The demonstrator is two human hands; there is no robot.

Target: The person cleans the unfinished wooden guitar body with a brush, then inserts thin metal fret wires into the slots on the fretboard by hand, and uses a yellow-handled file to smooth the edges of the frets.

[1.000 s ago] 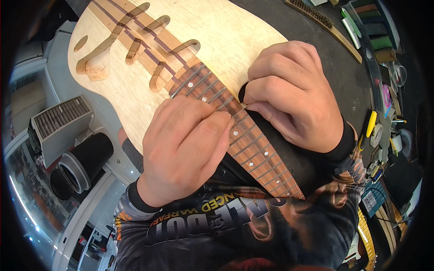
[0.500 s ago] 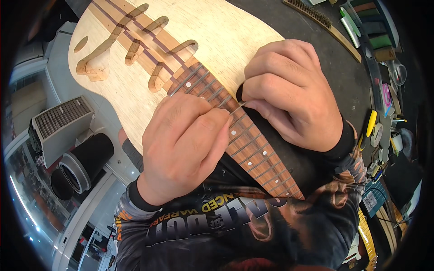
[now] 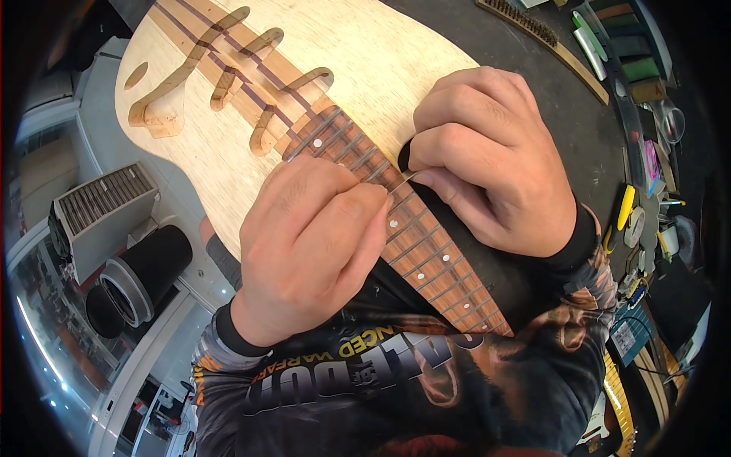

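An unfinished electric guitar body point(image 3: 373, 57) of pale wood lies across the bench, with dark stripes along its middle and several routed cavities. Its brown fretboard point(image 3: 434, 247), with metal frets and white dot inlays, slants down toward my shirt. Over the upper frets, my left hand point(image 3: 308, 244) is closed in a pinch. My right hand point(image 3: 499, 164) pinches at the fretboard's right edge, its fingers curled. Between the fingertips runs a thin, narrow strip point(image 3: 402, 180) across the board; its kind is too small to make out. The left fingers hide part of the fretboard.
A wooden-backed brush point(image 3: 544, 46) lies on the dark bench at upper right. Tools, including a yellow-handled one point(image 3: 626, 207), crowd the right side. On the left stand a black cylindrical bin point(image 3: 164, 255) and a box with a slatted top point(image 3: 106, 198).
My right fingertips have shifted very slightly to the right. The left hand and the guitar stay in place.
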